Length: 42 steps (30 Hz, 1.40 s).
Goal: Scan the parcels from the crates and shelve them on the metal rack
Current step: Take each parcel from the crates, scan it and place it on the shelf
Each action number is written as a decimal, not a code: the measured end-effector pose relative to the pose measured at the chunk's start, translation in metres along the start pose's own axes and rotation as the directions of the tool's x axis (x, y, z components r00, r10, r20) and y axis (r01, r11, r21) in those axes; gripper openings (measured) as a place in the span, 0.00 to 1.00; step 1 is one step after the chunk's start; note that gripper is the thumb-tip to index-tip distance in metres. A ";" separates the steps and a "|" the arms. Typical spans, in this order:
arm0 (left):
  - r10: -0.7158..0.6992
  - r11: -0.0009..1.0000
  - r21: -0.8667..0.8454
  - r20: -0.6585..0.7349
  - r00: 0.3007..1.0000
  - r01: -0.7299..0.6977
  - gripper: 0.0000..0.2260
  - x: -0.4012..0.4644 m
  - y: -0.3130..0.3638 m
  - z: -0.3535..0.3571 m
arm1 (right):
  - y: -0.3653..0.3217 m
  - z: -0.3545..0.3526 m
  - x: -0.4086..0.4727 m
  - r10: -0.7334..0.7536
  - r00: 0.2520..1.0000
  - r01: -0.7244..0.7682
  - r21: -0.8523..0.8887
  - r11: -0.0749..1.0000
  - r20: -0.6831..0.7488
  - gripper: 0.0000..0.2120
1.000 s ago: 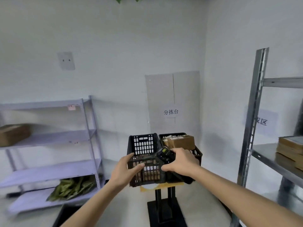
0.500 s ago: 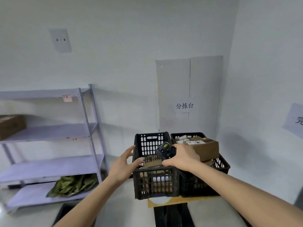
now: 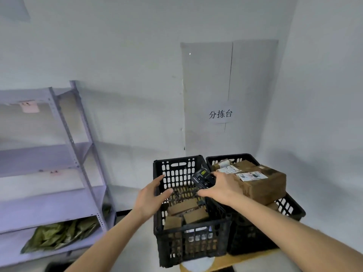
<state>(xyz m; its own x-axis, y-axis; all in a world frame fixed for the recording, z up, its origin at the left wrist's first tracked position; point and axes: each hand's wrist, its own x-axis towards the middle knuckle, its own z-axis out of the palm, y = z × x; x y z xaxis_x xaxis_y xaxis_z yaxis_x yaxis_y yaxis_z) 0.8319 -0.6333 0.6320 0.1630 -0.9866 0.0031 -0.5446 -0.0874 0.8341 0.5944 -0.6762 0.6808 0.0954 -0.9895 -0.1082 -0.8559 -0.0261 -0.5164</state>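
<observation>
Where the grey wall meets the corner, a pale metal rack (image 3: 49,173) stands at the left, with a crumpled green bag (image 3: 59,236) lying on its lowest shelf. Beside it, two black slatted crates sit side by side on a wooden board (image 3: 245,260): the left crate (image 3: 192,238) holds several small cardboard parcels (image 3: 186,213) low down, while the right crate (image 3: 290,211) is piled above its rim, a large labelled cardboard parcel (image 3: 263,183) on top. The person's right hand (image 3: 222,188) curls round a black handheld scanner (image 3: 202,178) above the crates' shared edge. The left hand (image 3: 151,195) hovers over the left crate with fingers spread wide, holding nothing. A paper sign (image 3: 220,114) with Chinese characters hangs on the wall behind.
</observation>
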 end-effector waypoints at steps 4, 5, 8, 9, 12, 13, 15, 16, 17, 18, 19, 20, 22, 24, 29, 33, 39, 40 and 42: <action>-0.016 0.999 0.032 0.037 0.999 0.015 0.31 0.055 -0.024 0.011 | 0.010 0.029 0.057 0.047 0.998 -0.048 0.046 0.998 0.033 0.28; -0.023 0.999 0.038 0.045 0.999 0.022 0.30 0.071 -0.030 0.016 | 0.014 0.037 0.075 0.051 0.998 -0.053 0.051 0.997 0.044 0.27; -0.049 0.997 0.061 0.075 0.996 0.044 0.28 0.115 -0.050 0.033 | 0.025 0.059 0.124 0.065 0.996 -0.069 0.065 0.996 0.068 0.27; -0.068 0.996 0.065 0.084 0.994 0.062 0.28 0.127 -0.056 0.038 | 0.029 0.065 0.137 0.065 0.995 -0.070 0.067 0.995 0.072 0.27; -0.127 0.989 0.085 0.100 0.987 0.119 0.31 0.167 -0.080 0.058 | 0.046 0.097 0.185 0.101 0.988 -0.109 0.071 0.991 0.118 0.33; -0.147 0.987 0.084 0.105 0.983 0.139 0.32 0.178 -0.089 0.065 | 0.053 0.107 0.199 0.110 0.985 -0.122 0.082 0.989 0.133 0.37; -0.178 0.982 0.077 0.107 0.978 0.170 0.34 0.201 -0.106 0.081 | 0.065 0.128 0.225 0.132 0.977 -0.149 0.095 0.984 0.165 0.43; -0.194 0.979 0.084 0.107 0.975 0.185 0.35 0.211 -0.116 0.090 | 0.071 0.138 0.237 0.142 0.973 -0.162 0.098 0.982 0.182 0.41; -0.211 0.975 0.088 0.110 0.971 0.202 0.35 0.221 -0.125 0.099 | 0.078 0.149 0.249 0.148 0.969 -0.170 0.100 0.980 0.200 0.39; -0.223 0.973 0.094 0.114 0.968 0.213 0.34 0.228 -0.134 0.108 | 0.085 0.160 0.257 0.160 0.963 -0.184 0.097 0.978 0.217 0.42; -0.230 0.970 0.107 0.124 0.965 0.218 0.33 0.234 -0.142 0.115 | 0.090 0.168 0.262 0.167 0.960 -0.192 0.093 0.977 0.225 0.44; -0.240 0.967 0.124 0.143 0.960 0.224 0.32 0.240 -0.152 0.124 | 0.096 0.178 0.269 0.183 0.956 -0.206 0.083 0.975 0.230 0.45; -0.274 0.957 0.151 0.183 0.944 0.249 0.32 0.247 -0.166 0.136 | 0.107 0.194 0.279 0.194 0.952 -0.218 0.078 0.973 0.237 0.40; -0.307 0.948 0.154 0.201 0.930 0.279 0.33 0.251 -0.177 0.143 | 0.114 0.205 0.287 0.199 0.946 -0.225 0.079 0.971 0.257 0.33; -0.373 0.923 0.190 0.229 0.899 0.334 0.32 0.266 -0.198 0.156 | 0.127 0.230 0.306 0.228 0.926 -0.262 0.077 0.962 0.301 0.31; -0.435 0.892 0.248 0.244 0.866 0.378 0.30 0.272 -0.206 0.171 | 0.137 0.249 0.313 0.243 0.906 -0.286 0.076 0.955 0.347 0.34; -0.577 0.816 0.277 0.322 0.751 0.508 0.34 0.279 -0.222 0.183 | 0.145 0.265 0.324 0.262 0.883 -0.308 0.060 0.950 0.390 0.42; -0.589 0.808 0.276 0.328 0.739 0.521 0.34 0.279 -0.224 0.184 | 0.146 0.267 0.326 0.263 0.877 -0.311 0.059 0.949 0.402 0.43; -0.605 0.796 0.263 0.349 0.716 0.545 0.32 0.281 -0.225 0.187 | 0.147 0.270 0.329 0.264 0.864 -0.316 0.052 0.947 0.428 0.47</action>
<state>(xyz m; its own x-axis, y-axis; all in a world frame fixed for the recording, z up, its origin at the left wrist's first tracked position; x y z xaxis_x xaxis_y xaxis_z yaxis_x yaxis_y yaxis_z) 0.8463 -0.9164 0.3425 0.1590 -0.7013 -0.6949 -0.5612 -0.6433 0.5208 0.6372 -0.9671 0.3394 0.0740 -0.8011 -0.5939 -0.8144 0.2952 -0.4996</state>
